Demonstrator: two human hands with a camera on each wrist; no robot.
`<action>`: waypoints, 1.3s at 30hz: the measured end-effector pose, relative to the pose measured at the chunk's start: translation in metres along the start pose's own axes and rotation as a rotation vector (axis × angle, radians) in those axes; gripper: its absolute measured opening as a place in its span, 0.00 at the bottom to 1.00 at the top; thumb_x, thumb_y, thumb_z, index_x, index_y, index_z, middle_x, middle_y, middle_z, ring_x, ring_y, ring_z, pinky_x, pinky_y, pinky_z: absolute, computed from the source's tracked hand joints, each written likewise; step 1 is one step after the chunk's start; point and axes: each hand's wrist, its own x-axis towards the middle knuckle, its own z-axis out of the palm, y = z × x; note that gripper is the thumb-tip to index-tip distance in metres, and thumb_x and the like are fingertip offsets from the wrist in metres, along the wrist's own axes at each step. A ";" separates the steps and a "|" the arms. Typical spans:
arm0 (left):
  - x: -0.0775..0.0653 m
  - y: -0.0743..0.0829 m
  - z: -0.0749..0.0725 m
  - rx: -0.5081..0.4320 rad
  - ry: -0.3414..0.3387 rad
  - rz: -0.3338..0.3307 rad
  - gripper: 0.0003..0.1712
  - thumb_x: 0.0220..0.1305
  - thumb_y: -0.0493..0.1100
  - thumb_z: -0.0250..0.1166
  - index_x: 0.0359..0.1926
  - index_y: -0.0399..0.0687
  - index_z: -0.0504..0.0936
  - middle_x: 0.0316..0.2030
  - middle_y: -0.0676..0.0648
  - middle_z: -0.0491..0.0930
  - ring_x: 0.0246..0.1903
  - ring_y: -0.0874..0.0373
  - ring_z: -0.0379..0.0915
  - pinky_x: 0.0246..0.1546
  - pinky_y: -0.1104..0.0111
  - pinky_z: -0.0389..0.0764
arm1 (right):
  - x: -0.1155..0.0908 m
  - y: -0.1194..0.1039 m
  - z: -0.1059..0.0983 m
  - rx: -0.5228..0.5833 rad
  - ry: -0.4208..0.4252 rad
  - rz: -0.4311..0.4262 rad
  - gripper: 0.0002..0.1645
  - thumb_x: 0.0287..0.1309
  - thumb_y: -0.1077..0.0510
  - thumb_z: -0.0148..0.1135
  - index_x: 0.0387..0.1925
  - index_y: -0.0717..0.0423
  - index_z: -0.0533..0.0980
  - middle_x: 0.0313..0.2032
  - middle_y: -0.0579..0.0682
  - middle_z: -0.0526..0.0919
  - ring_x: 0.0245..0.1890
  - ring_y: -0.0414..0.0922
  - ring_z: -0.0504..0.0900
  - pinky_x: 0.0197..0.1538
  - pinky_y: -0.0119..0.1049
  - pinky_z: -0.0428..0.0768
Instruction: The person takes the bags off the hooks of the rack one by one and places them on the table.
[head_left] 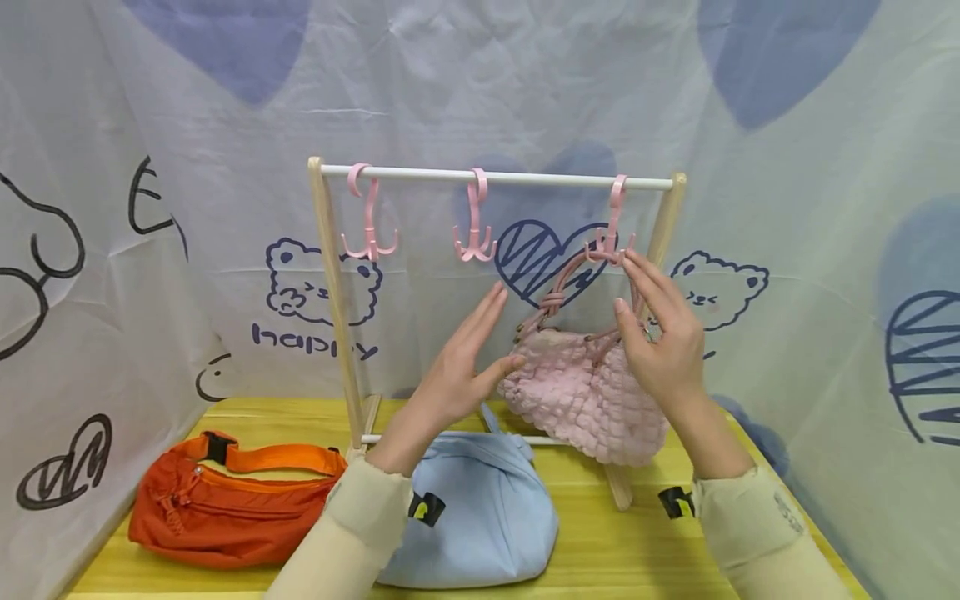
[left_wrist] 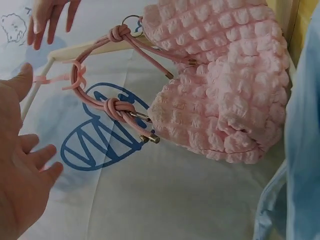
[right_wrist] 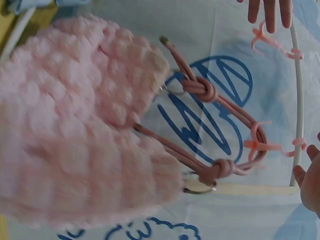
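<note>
A pink puffy handbag (head_left: 581,387) hangs by its knotted cord handle (left_wrist: 100,55) from the rightmost pink hook (head_left: 611,237), and its body hangs tilted. To the left of the bag, my left hand (head_left: 461,375) is raised with straight fingers and thumb apart, holding nothing. My right hand (head_left: 667,337) is at the bag's right side, fingers extended, its fingertips close to the hook; whether they touch it I cannot tell. In the right wrist view the handle loop (right_wrist: 235,115) sits over the hook's prongs.
Two more pink hooks (head_left: 474,221) hang on the white rail (head_left: 420,173) of a wooden-sided rack (head_left: 335,292). A light blue bag (head_left: 480,517) lies in front of the rack. An orange-red waist bag (head_left: 232,508) lies on the left of the yellow table (head_left: 600,567).
</note>
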 end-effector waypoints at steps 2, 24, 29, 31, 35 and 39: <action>0.007 -0.001 0.001 -0.010 0.014 0.024 0.48 0.74 0.42 0.66 0.84 0.46 0.48 0.83 0.46 0.44 0.81 0.50 0.44 0.78 0.52 0.55 | 0.010 0.004 -0.001 -0.010 0.002 -0.017 0.25 0.60 0.70 0.66 0.60 0.67 0.80 0.64 0.59 0.81 0.65 0.59 0.79 0.70 0.36 0.73; 0.068 -0.014 0.019 -0.150 0.170 0.098 0.32 0.73 0.39 0.67 0.75 0.42 0.71 0.73 0.41 0.69 0.75 0.52 0.62 0.75 0.61 0.63 | 0.094 0.056 -0.005 -0.162 -0.164 -0.246 0.27 0.61 0.65 0.69 0.62 0.64 0.79 0.64 0.63 0.79 0.71 0.61 0.70 0.78 0.53 0.61; 0.078 -0.015 0.024 -0.175 0.108 0.032 0.31 0.74 0.42 0.66 0.74 0.44 0.72 0.74 0.41 0.69 0.75 0.53 0.61 0.75 0.60 0.64 | 0.104 0.069 -0.008 -0.211 -0.227 -0.212 0.27 0.64 0.57 0.67 0.63 0.61 0.79 0.65 0.62 0.78 0.70 0.66 0.69 0.77 0.62 0.54; 0.083 -0.015 0.025 -0.183 0.087 0.012 0.31 0.75 0.44 0.65 0.75 0.46 0.72 0.74 0.41 0.69 0.75 0.53 0.61 0.75 0.59 0.63 | 0.106 0.073 -0.009 -0.239 -0.251 -0.199 0.28 0.68 0.50 0.65 0.63 0.60 0.79 0.66 0.62 0.78 0.70 0.67 0.68 0.77 0.66 0.50; 0.091 -0.014 0.029 -0.194 0.066 -0.053 0.31 0.76 0.48 0.64 0.76 0.51 0.71 0.75 0.45 0.68 0.75 0.56 0.60 0.75 0.56 0.63 | 0.111 0.080 -0.010 -0.248 -0.279 -0.186 0.37 0.73 0.34 0.57 0.63 0.60 0.80 0.66 0.63 0.78 0.70 0.68 0.68 0.76 0.70 0.48; 0.100 -0.013 0.034 -0.233 0.060 -0.101 0.31 0.76 0.50 0.64 0.76 0.53 0.71 0.76 0.46 0.66 0.75 0.56 0.59 0.75 0.54 0.64 | 0.117 0.086 -0.009 -0.218 -0.286 -0.197 0.44 0.70 0.27 0.54 0.61 0.61 0.81 0.61 0.64 0.81 0.67 0.68 0.71 0.75 0.66 0.56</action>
